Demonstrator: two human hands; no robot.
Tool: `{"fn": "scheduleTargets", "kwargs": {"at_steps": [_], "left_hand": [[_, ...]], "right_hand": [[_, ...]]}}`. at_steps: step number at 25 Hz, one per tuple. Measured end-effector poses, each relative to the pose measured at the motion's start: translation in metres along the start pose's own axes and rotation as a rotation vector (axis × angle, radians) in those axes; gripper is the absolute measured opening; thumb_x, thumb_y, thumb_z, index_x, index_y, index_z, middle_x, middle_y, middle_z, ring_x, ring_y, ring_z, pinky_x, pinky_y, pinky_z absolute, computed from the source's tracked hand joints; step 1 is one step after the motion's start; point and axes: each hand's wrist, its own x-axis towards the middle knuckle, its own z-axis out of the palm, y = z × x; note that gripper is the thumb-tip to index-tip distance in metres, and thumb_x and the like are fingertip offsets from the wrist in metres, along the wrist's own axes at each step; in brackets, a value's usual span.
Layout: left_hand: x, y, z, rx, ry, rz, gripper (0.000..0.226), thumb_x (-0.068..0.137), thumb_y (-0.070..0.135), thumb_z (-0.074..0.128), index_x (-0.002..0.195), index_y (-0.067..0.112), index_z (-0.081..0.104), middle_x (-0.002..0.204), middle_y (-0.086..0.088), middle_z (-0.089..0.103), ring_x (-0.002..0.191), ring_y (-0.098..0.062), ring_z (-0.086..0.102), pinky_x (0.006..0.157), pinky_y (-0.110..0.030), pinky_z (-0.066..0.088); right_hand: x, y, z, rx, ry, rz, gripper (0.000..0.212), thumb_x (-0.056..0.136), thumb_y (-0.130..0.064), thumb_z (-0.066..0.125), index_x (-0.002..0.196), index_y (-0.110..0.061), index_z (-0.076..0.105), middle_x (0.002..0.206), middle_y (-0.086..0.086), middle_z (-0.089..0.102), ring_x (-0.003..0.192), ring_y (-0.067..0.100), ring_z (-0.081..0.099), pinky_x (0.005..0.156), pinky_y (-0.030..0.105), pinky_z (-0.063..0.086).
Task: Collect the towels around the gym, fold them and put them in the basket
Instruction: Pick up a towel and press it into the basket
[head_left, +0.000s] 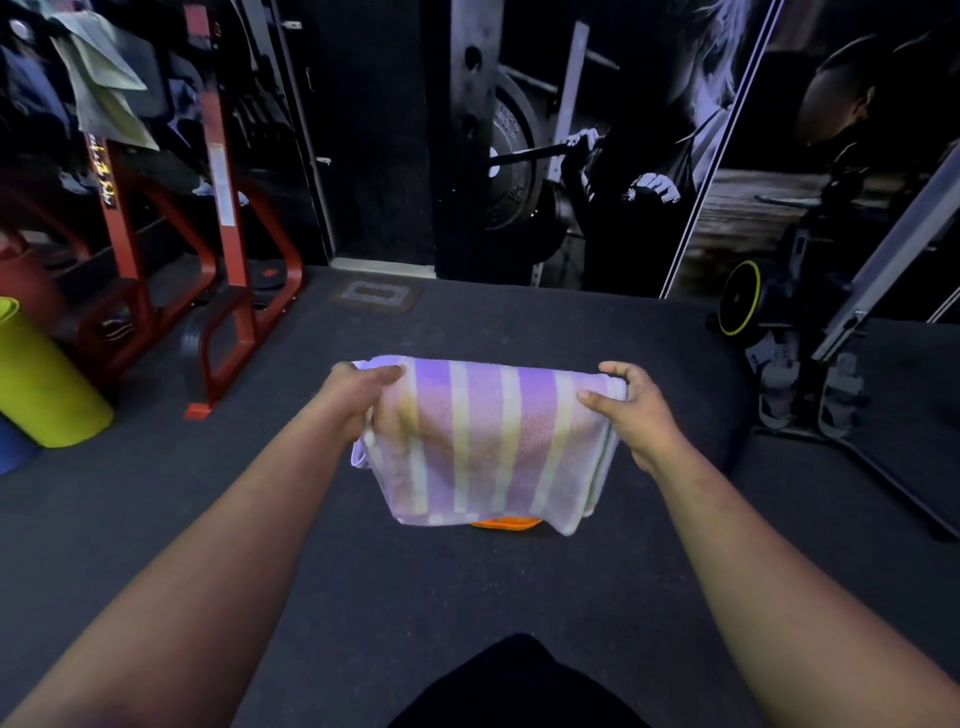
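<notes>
Nearest, at the bottom edge, a dark patch of clothing (514, 686) shows between two bare forearms reaching forward over the dark rubber gym floor (311, 571). Further out, both hands hold one purple-and-cream striped terry towel (488, 441) up in the air by its top fold. The left hand (358, 395) pinches the top left corner, thumb lying across the front and fingers behind the cloth. The right hand (631, 410) grips the top right corner the same way, its fingers curled round the doubled edge. The towel hangs in several layers, so it looks already folded at least once, with the lower edges not quite even.

Just under its hanging hem peeks a sliver of something orange (506, 524) on the floor; that may be the basket, but too little shows to tell. If so, this towel is near the point of being lowered in, perhaps after one more fold.

Beyond, at the left, stand a rolled lime-green exercise mat (47, 384) and a red steel machine frame (228, 291). Over the top of that frame drapes a pale green cloth (104, 83), probably another towel left to collect. A black-and-white weightlifting mural (597, 156) covers the far wall.
</notes>
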Motion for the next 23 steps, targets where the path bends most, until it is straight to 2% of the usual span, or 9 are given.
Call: {"fn": "scheduleTargets", "kwargs": {"at_steps": [2, 4, 8, 10, 13, 16, 19, 21, 23], "left_hand": [[-0.005, 0.005, 0.003, -0.033, -0.058, -0.042, 0.061, 0.067, 0.028, 0.093, 0.112, -0.004, 0.065, 0.088, -0.016, 0.073, 0.074, -0.030, 0.071, 0.069, -0.047, 0.059], [-0.005, 0.003, -0.002, 0.115, -0.148, -0.048, 0.051, 0.071, 0.020, 0.093, 0.108, -0.003, 0.066, 0.087, -0.017, 0.075, 0.074, -0.030, 0.073, 0.071, -0.045, 0.060], [-0.004, 0.003, -0.005, 0.793, -0.185, 0.017, 0.086, 0.047, 0.053, 0.096, 0.113, 0.007, 0.064, 0.109, -0.010, 0.072, 0.096, -0.027, 0.070, 0.085, -0.042, 0.060], [-0.014, 0.014, 0.005, 0.934, -0.046, 0.036, 0.091, 0.064, 0.048, 0.092, 0.129, 0.003, 0.048, 0.120, -0.009, 0.062, 0.107, -0.029, 0.063, 0.088, -0.038, 0.053], [-0.014, 0.021, 0.016, 0.801, 0.063, 0.094, 0.103, 0.079, 0.035, 0.086, 0.151, 0.001, 0.021, 0.142, -0.017, 0.051, 0.127, -0.034, 0.054, 0.096, -0.037, 0.048], [-0.003, 0.012, 0.009, 0.282, -0.157, 0.131, 0.090, 0.080, 0.022, 0.087, 0.152, 0.016, 0.034, 0.138, -0.004, 0.052, 0.114, -0.019, 0.061, 0.083, -0.028, 0.053], [-0.004, 0.001, 0.003, 0.369, -0.346, 0.160, 0.102, 0.061, 0.012, 0.091, 0.150, 0.019, 0.043, 0.137, -0.004, 0.057, 0.116, -0.016, 0.063, 0.089, -0.024, 0.051], [-0.008, 0.000, 0.006, 0.604, -0.300, 0.272, 0.078, 0.063, 0.013, 0.087, 0.135, 0.024, 0.060, 0.132, 0.000, 0.062, 0.118, -0.017, 0.061, 0.093, -0.026, 0.049], [-0.016, 0.007, 0.010, 0.876, -0.205, 0.372, 0.039, 0.071, 0.029, 0.081, 0.108, 0.035, 0.070, 0.116, 0.008, 0.067, 0.114, -0.019, 0.061, 0.093, -0.037, 0.046]], "right_hand": [[0.000, -0.003, -0.002, 0.023, -0.076, 0.022, 0.059, 0.079, -0.007, 0.084, 0.129, -0.021, 0.059, 0.122, 0.001, 0.063, 0.111, 0.017, 0.063, 0.090, 0.030, 0.056], [0.001, -0.002, -0.005, -0.046, -0.116, 0.008, 0.061, 0.077, 0.002, 0.082, 0.130, -0.018, 0.058, 0.118, 0.003, 0.064, 0.103, 0.015, 0.064, 0.081, 0.023, 0.054], [0.003, 0.014, 0.000, -0.360, -0.123, -0.023, 0.051, 0.068, -0.006, 0.088, 0.113, -0.021, 0.067, 0.114, 0.001, 0.067, 0.106, 0.020, 0.065, 0.084, 0.031, 0.052], [-0.001, 0.018, 0.006, -0.467, -0.105, -0.001, 0.042, 0.067, -0.016, 0.090, 0.102, -0.026, 0.068, 0.106, -0.003, 0.069, 0.098, 0.020, 0.066, 0.079, 0.032, 0.053], [-0.005, 0.018, 0.010, -0.571, -0.038, -0.012, 0.032, 0.069, -0.029, 0.086, 0.094, -0.030, 0.066, 0.097, -0.005, 0.069, 0.089, 0.018, 0.066, 0.072, 0.033, 0.054], [-0.004, 0.018, 0.006, -0.590, 0.003, -0.049, 0.024, 0.072, -0.031, 0.082, 0.089, -0.031, 0.065, 0.092, -0.003, 0.068, 0.089, 0.021, 0.064, 0.069, 0.032, 0.050], [0.001, 0.020, -0.004, -0.568, 0.037, -0.141, 0.020, 0.070, -0.030, 0.084, 0.084, -0.031, 0.069, 0.098, 0.000, 0.058, 0.101, 0.022, 0.055, 0.080, 0.031, 0.046], [0.003, 0.018, -0.010, -0.491, 0.046, -0.190, 0.021, 0.070, -0.022, 0.088, 0.082, -0.025, 0.072, 0.102, 0.002, 0.055, 0.102, 0.020, 0.053, 0.087, 0.030, 0.045], [0.003, 0.012, -0.016, -0.388, 0.012, -0.198, 0.021, 0.071, -0.016, 0.089, 0.081, -0.018, 0.070, 0.098, 0.002, 0.063, 0.092, 0.016, 0.059, 0.079, 0.030, 0.046]]}}
